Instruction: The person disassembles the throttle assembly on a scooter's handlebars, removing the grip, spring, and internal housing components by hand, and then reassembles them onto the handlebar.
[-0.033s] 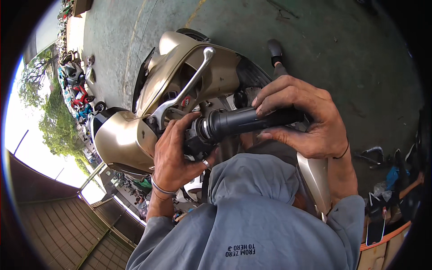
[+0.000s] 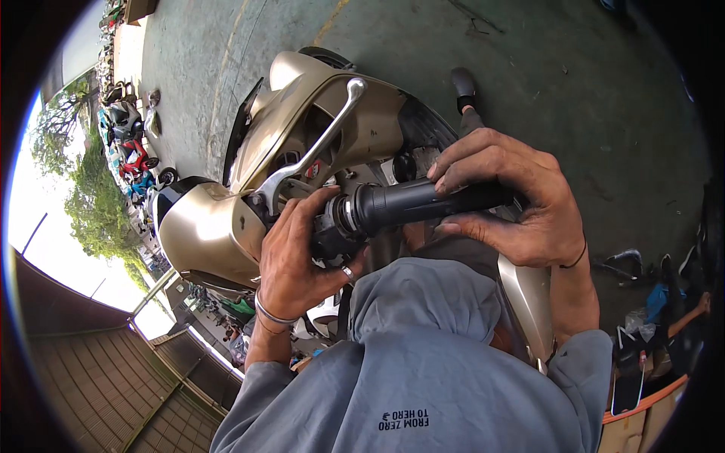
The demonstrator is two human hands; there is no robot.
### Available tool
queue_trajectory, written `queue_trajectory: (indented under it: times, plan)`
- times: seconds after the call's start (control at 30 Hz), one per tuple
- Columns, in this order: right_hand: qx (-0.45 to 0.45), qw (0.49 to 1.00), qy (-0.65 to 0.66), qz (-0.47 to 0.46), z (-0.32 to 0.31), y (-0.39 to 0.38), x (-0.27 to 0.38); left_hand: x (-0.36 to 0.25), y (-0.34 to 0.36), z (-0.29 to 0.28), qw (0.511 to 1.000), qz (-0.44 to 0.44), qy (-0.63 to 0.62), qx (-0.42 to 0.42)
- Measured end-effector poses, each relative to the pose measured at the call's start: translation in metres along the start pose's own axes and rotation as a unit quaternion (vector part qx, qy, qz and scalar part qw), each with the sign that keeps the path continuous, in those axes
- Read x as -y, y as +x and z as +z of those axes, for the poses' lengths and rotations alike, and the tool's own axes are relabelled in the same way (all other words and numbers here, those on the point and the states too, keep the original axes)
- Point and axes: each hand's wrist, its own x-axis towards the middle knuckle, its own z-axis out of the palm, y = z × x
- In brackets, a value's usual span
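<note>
A black handlebar grip (image 2: 408,202) runs across the middle of the view, on the handlebar of a gold scooter (image 2: 347,140). My right hand (image 2: 521,200) is closed round the grip's outer half, thumb on the near side and fingers over the far side. At its inner end, my left hand (image 2: 291,260) wraps the black housing (image 2: 325,240), fingers over the top and thumb below. A ribbed collar and a metal ring (image 2: 348,217) show between the two hands. The silver brake lever (image 2: 321,143) slants up and away beyond my left fingers.
The gold front cover (image 2: 204,230) bulges to the left of my left hand. Beyond the scooter, a shoe and lower leg (image 2: 465,94) stand on the green floor (image 2: 559,53). Parked scooters (image 2: 128,143) line the far left. A phone (image 2: 627,392) lies at the lower right, near another person's arm (image 2: 689,313).
</note>
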Motion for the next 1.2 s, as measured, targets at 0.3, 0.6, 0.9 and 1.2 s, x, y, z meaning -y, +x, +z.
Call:
queue_trajectory:
  times: [0.3,0.6,0.9,1.2]
  plan:
    - [0.003,0.999,-0.049,0.015,0.000,0.002,0.006,0.000,0.000,-0.001,1.000,-0.005,-0.012,0.010]
    - [0.092,0.988,-0.095,0.078,-0.008,0.014,0.014,-0.001,0.004,-0.006,0.999,0.015,-0.034,0.031]
    - [0.266,0.946,-0.138,0.126,-0.019,0.044,0.027,0.002,0.015,-0.012,0.991,-0.006,-0.059,0.121]
    - [0.313,0.934,-0.103,0.138,-0.014,0.052,0.025,-0.002,0.012,0.003,0.998,-0.002,-0.054,0.024]
